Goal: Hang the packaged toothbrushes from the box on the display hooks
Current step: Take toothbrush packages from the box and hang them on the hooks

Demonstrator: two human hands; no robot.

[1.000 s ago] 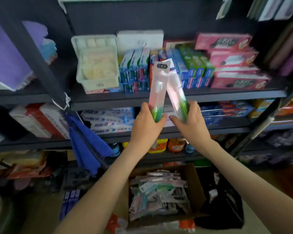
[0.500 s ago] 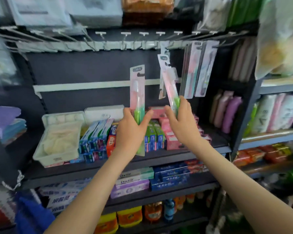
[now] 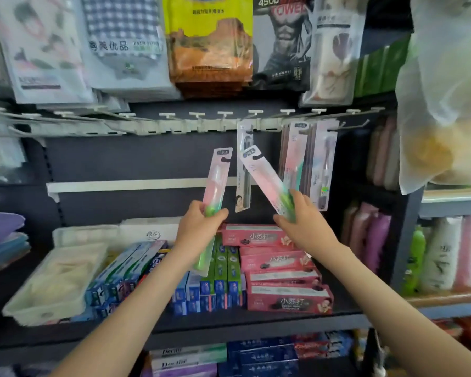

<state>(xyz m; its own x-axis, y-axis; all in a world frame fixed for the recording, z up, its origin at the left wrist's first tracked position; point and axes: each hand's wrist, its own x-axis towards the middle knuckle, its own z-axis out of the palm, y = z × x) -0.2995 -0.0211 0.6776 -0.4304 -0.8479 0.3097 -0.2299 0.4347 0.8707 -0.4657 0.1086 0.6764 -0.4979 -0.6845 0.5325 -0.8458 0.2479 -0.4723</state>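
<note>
My left hand (image 3: 199, 229) grips a pink-and-green packaged toothbrush (image 3: 217, 180) by its lower half, held nearly upright. In my right hand (image 3: 302, 227) is a second pink-and-green toothbrush pack (image 3: 261, 178), tilted with its top leaning left. Both packs are below the row of white display hooks (image 3: 223, 117). Several toothbrush packs (image 3: 307, 159) hang from hooks on the right, and one dark pack (image 3: 244, 170) hangs just behind the tilted pack. The box is out of view.
Below the hooks, a shelf (image 3: 229, 319) carries pink boxes (image 3: 280, 268), blue and green toothpaste boxes (image 3: 218, 284) and a white tray (image 3: 52, 281). Towel packs (image 3: 210, 42) hang above the hooks. Bottles (image 3: 370, 235) and a plastic bag (image 3: 443, 104) are at the right.
The view has tilted up from the box to the hook rail. Both hands have risen with their packs and moved apart; the right pack now leans further left.
</note>
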